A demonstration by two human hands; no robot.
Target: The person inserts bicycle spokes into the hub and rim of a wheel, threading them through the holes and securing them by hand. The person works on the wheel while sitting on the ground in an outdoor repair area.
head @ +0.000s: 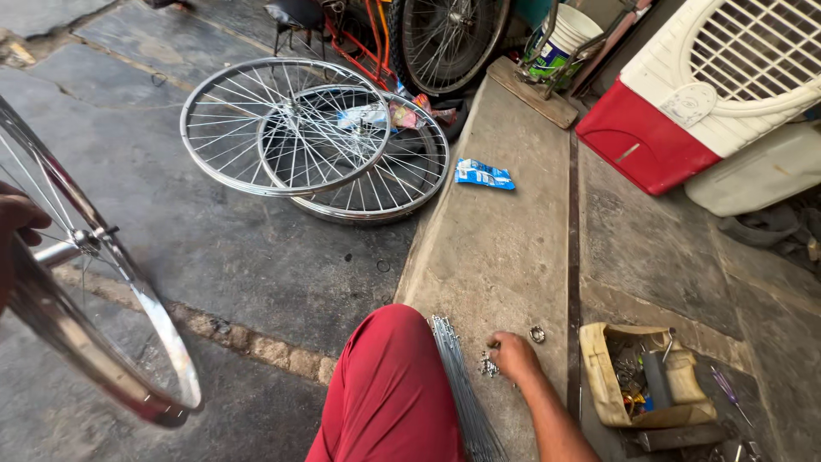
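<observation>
Spokes (466,389) lie bundled by my red-trousered knee (389,393); right hand (516,355) pinches into the small nipple pile (488,368) on the concrete ledge (505,248), and loose ones could roll off. Left hand (15,231), grip closed on the wheel rim (103,342), holds it upright; it could tip. Two built wheels (316,141) lie beyond.

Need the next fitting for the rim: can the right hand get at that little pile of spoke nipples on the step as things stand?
Probably yes. The right hand rests on the concrete step with its fingers right at the small metal nipples. Nothing lies between them; the spoke bundle sits just to one side.
</observation>
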